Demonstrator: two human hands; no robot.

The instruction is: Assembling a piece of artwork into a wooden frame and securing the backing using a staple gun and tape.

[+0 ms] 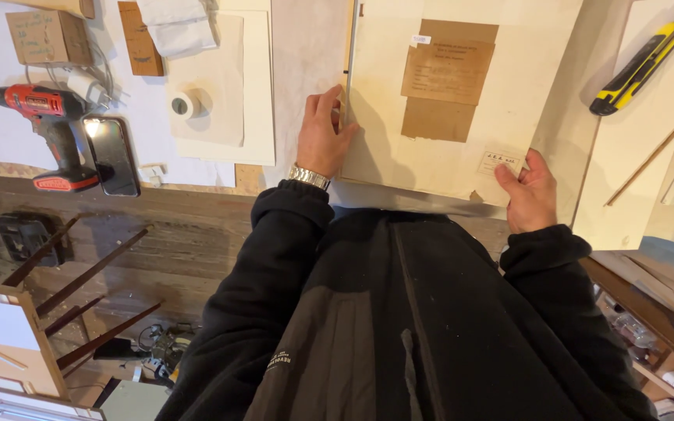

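Observation:
A large pale backing board (462, 148) with brown paper labels stuck on it lies on the workbench in front of me. My left hand (323, 132), with a metal watch at the wrist, grips the board's left edge, fingers curled over it. At the near right corner my right hand (528, 193) pinches the board, thumb on top beside a small white label. Black jacket sleeves cover both arms.
A red and black cordless drill (52, 132) and a dark phone (111, 156) lie at the left. A tape roll (183, 104) sits on a white sheet. A yellow and black utility knife (640, 66) rests at the upper right. Dark metal strips (87, 273) lean below the bench.

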